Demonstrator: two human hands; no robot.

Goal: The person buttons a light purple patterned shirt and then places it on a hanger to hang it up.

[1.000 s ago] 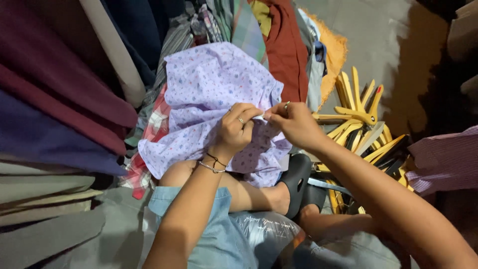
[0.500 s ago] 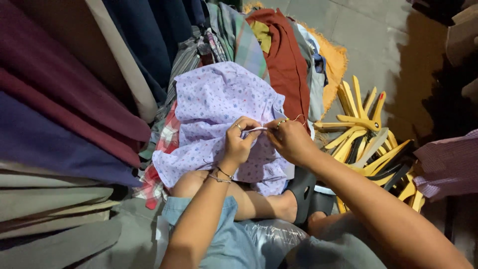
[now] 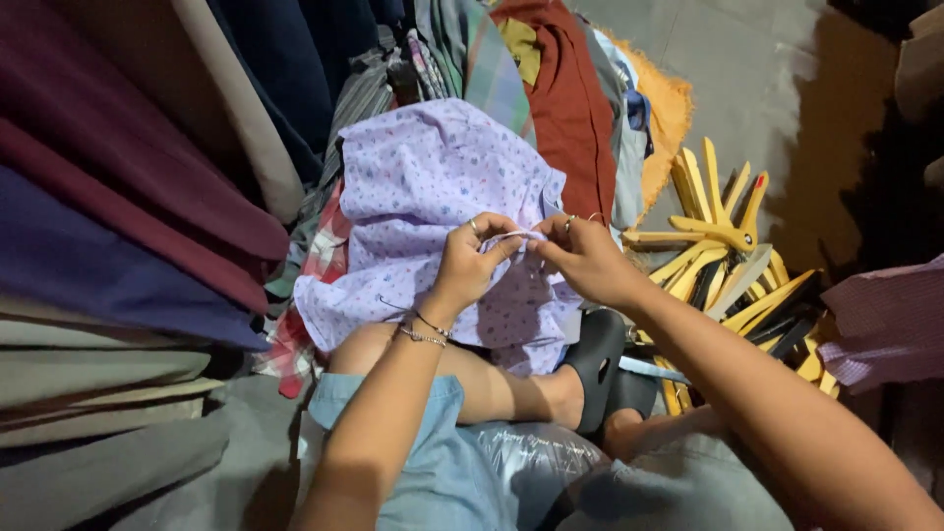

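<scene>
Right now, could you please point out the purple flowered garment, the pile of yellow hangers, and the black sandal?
purple flowered garment (image 3: 433,187), head view, on its upper bare cloth.
pile of yellow hangers (image 3: 723,231), head view, on the topmost hanger.
black sandal (image 3: 593,359), head view, on its broad strap.

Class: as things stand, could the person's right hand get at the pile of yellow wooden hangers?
Probably yes: the hangers lie just beside the right hand with nothing between, though it now pinches the lilac shirt.
</scene>
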